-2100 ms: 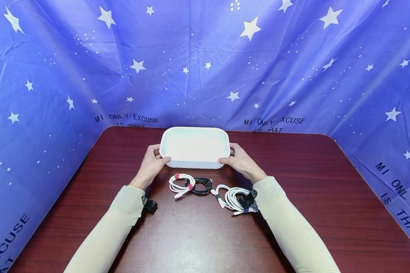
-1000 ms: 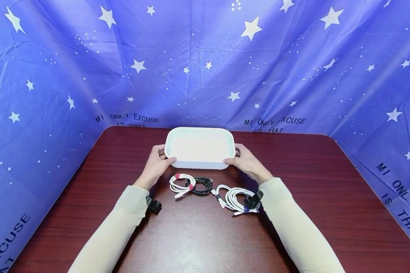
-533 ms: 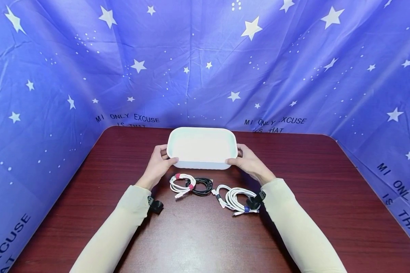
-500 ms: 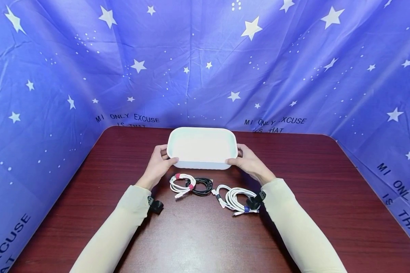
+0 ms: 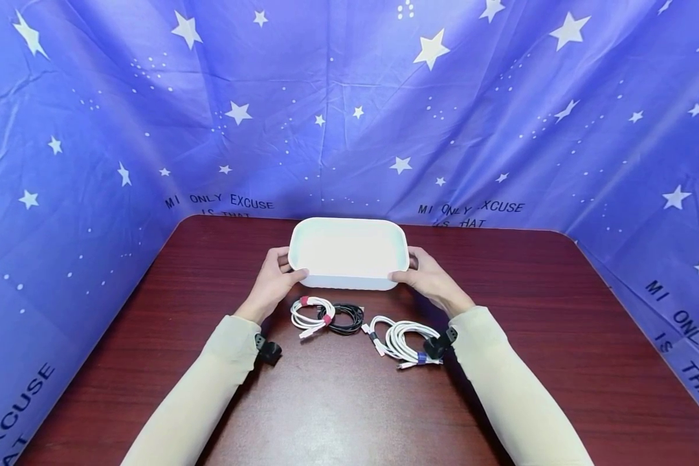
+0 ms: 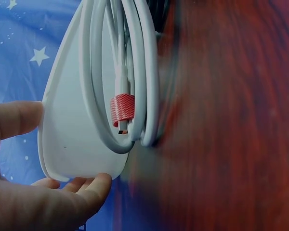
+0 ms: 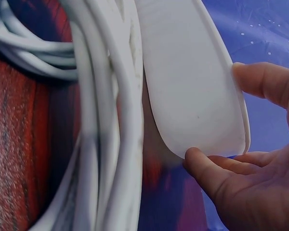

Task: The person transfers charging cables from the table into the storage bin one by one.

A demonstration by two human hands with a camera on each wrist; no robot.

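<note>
A white rectangular plastic box [image 5: 349,282] with rounded corners is at the back middle of the table. My left hand [image 5: 270,282] grips its left end, thumb at the near rim and fingers around the side. At the other end my right hand [image 5: 430,279] holds it the same way. Nearer me lie a coiled white cable [image 5: 312,317] with red ties, a coiled black cable [image 5: 349,319] partly under it, and a larger coiled white cable [image 5: 404,341] with dark ties. Each wrist view has a white coil covering part of the box. Whether the box touches the table is unclear.
The dark red wooden table [image 5: 338,414] has rounded back corners. A blue curtain [image 5: 349,149] with white stars hangs behind it and along both sides. The right wrist camera [image 5: 439,344] overlaps the larger white coil in the head view.
Both hands have moved a little to the right with the white box between them, most of it early on. The cables have stayed in place on the table.
</note>
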